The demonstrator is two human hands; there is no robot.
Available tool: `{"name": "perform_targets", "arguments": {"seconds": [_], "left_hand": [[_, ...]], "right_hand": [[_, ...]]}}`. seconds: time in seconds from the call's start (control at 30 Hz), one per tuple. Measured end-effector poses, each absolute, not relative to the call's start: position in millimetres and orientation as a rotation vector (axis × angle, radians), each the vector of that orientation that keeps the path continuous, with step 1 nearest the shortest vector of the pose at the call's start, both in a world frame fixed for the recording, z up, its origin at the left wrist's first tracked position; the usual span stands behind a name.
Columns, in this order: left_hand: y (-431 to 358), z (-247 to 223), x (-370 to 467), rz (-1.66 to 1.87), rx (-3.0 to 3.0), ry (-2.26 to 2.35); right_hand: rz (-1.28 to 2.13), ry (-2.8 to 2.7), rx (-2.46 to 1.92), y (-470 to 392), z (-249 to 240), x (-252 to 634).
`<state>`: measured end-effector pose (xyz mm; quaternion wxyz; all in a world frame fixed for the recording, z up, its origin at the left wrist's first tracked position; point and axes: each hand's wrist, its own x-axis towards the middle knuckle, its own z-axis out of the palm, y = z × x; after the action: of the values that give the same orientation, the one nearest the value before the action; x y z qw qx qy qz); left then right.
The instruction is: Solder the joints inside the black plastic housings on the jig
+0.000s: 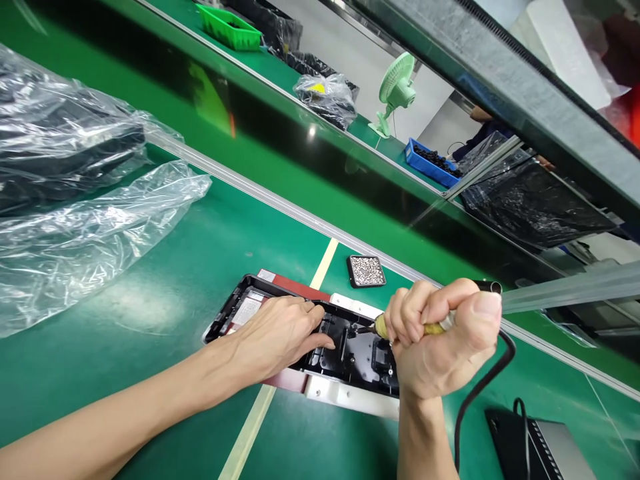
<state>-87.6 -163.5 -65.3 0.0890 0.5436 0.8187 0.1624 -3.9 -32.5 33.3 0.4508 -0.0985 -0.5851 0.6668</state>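
Observation:
A long black plastic housing [360,353] lies open side up on a white and dark red fixture [350,398]. My left hand [280,333] rests across its middle, fingers bent down against it and thumb held apart; the fingertips are partly hidden. In my right hand [435,337], closed in a fist, is a soldering iron with a yellowish grip [383,327]. Its dark tip points left and meets the inside of the housing, or comes very close to it. A black cable [470,393] hangs from the iron. Behind the housing stands a small black tray [367,271] of tiny metal pieces.
Clear plastic bags [100,240] with black parts cover the left of the green bench. A metal rail [280,203] runs behind. At lower right sits a black and grey box [545,440]. Beyond are a fan [397,87], a green basket [230,28] and a blue bin [430,163].

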Motion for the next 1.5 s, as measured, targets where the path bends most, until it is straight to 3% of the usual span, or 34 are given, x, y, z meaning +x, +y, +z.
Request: {"name": "perform_targets", "arguments": {"seconds": [1.5], "left_hand": [[-162.9, -67.7, -86.9, 0.519, 1.61, 2.435]], "right_hand": [[1.611, -1.496, -0.194, -28.9, 30.8, -3.0]]}}
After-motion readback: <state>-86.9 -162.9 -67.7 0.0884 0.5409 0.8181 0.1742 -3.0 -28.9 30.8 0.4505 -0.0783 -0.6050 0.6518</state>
